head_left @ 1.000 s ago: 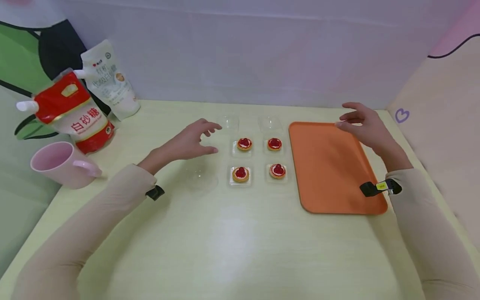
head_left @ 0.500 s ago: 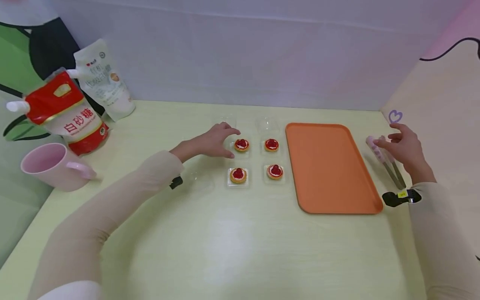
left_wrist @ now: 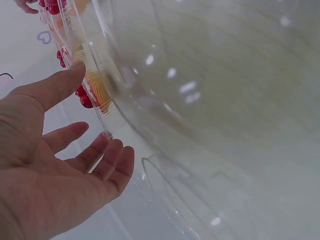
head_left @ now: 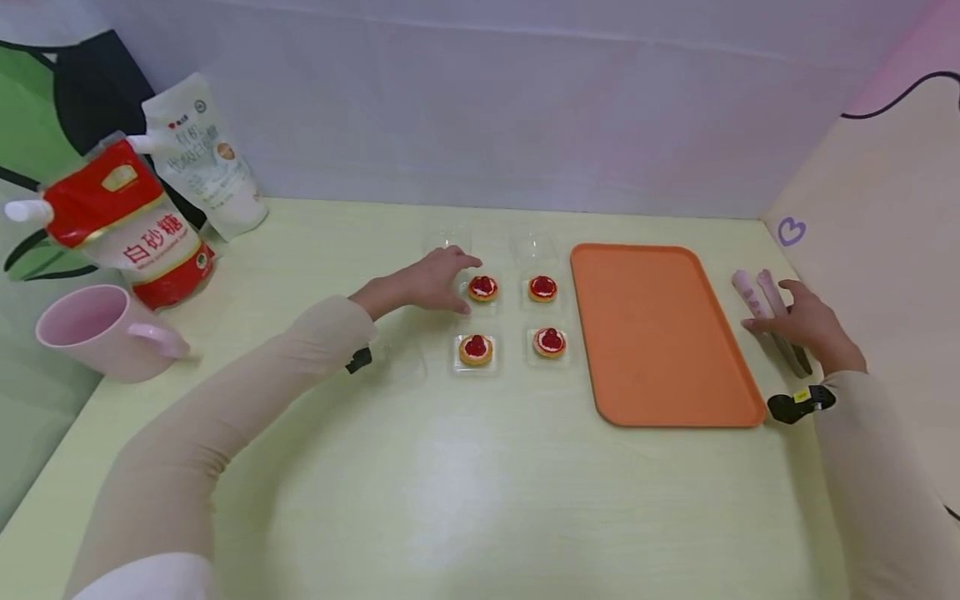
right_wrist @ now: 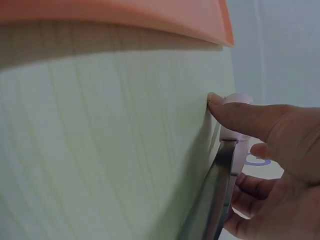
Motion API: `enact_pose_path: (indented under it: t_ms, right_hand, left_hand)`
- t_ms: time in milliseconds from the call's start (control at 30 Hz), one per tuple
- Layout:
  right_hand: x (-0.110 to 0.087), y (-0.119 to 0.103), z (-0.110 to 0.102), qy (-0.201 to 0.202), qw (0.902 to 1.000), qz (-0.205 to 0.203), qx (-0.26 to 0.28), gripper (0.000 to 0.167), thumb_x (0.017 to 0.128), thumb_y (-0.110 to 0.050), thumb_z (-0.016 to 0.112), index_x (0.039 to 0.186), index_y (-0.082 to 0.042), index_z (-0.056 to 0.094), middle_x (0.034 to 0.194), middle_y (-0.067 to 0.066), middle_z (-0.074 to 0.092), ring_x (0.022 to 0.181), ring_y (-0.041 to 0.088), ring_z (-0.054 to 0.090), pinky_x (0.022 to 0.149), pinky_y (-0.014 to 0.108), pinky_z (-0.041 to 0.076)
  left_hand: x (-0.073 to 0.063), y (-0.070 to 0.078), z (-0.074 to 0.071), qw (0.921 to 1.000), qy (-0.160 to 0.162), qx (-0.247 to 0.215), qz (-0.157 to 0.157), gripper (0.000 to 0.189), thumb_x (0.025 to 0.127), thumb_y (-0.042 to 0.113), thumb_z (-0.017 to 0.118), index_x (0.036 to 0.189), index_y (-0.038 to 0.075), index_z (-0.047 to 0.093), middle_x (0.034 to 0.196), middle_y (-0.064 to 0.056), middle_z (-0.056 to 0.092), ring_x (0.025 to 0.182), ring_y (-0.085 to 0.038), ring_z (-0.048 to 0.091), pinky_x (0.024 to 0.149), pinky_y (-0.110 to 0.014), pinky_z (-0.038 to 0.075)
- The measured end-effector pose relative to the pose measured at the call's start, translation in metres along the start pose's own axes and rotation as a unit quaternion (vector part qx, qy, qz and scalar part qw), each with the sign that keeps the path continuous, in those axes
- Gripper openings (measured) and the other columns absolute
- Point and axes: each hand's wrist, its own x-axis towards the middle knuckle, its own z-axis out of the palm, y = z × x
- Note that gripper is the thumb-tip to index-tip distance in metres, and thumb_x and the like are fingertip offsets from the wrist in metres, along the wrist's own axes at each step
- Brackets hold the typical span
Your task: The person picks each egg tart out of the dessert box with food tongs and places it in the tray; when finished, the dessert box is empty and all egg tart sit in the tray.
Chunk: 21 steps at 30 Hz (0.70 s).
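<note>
Several small tarts with red topping sit in clear plastic boxes at mid table. My left hand (head_left: 437,279) is at the back left tart (head_left: 483,288). Its thumb (left_wrist: 72,80) and bent fingers hold the edges of that clear plastic box (left_wrist: 112,120). The lid stands raised behind. To the right of the tray lie metal tongs with pink ends (head_left: 750,292), pointing away from me. My right hand (head_left: 813,325) reaches over them, its thumb (right_wrist: 245,117) on one side and the other fingers on the far side; the hand partly hides their metal arms.
An orange tray (head_left: 663,350) lies between the boxes and the tongs. At the left stand a pink mug (head_left: 112,333), a red and white pouch (head_left: 142,233) and a white pouch (head_left: 202,162). A cloth backdrop (head_left: 525,117) rises behind the table edge.
My left hand has moved right to the back left tart's box and stays there. My right hand has gone from above the tray to the right, then down around the tongs.
</note>
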Motion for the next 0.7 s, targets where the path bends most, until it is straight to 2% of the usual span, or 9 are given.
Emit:
enact_pose_path:
  t_ms: [133,333,467,633,700]
  right_hand:
    - [0.005,0.001,0.001,0.009,0.9998,-0.018,-0.001,0.093,0.096,-0.033,0.062,0.148,0.019,0.006,0.132,0.049,0.035,0.112,0.059,0.045,0.094,0.068,0.041]
    - [0.009,0.000,0.005,0.029,0.9987,-0.031,-0.027,0.083,0.098,-0.026,0.054,0.142,0.027,0.009,0.131,0.055,0.031,0.116,0.064,0.039,0.100,0.070,0.034]
    - [0.008,-0.001,0.006,0.045,0.9977,-0.032,-0.040,0.076,0.097,-0.025,0.055,0.138,0.028,0.019,0.127,0.053,0.036,0.111,0.061,0.042,0.098,0.069,0.036]
    - [0.005,-0.009,0.003,0.071,0.9945,-0.065,-0.041,0.061,0.096,-0.023,0.060,0.128,0.024,0.037,0.113,0.046,0.051,0.095,0.053,0.053,0.082,0.060,0.044]
    - [0.003,-0.016,0.001,0.076,0.9938,-0.074,-0.032,0.060,0.096,-0.024,0.062,0.127,0.022,0.040,0.113,0.045,0.052,0.094,0.052,0.053,0.081,0.059,0.044]
  left_hand:
    - [0.000,0.001,-0.001,1.0000,-0.001,-0.008,-0.005,0.075,0.086,0.021,0.078,0.149,0.003,0.042,0.148,-0.021,0.042,0.138,-0.037,0.038,0.115,-0.050,0.033]
    - [0.000,0.001,0.001,0.9999,-0.004,-0.009,-0.005,0.072,0.087,0.021,0.077,0.148,0.003,0.044,0.148,-0.021,0.043,0.139,-0.038,0.038,0.116,-0.050,0.033]
    - [0.000,0.002,0.001,0.9999,-0.004,-0.006,-0.010,0.072,0.087,0.022,0.077,0.148,0.004,0.044,0.149,-0.021,0.043,0.139,-0.037,0.038,0.116,-0.049,0.033]
    - [0.000,0.002,0.001,0.9997,-0.001,-0.002,-0.023,0.074,0.087,0.023,0.078,0.150,0.005,0.043,0.151,-0.020,0.042,0.141,-0.036,0.037,0.117,-0.049,0.032]
    - [-0.001,0.003,0.001,0.9996,-0.001,-0.002,-0.027,0.074,0.088,0.023,0.077,0.149,0.004,0.042,0.152,-0.020,0.041,0.142,-0.036,0.036,0.118,-0.049,0.031]
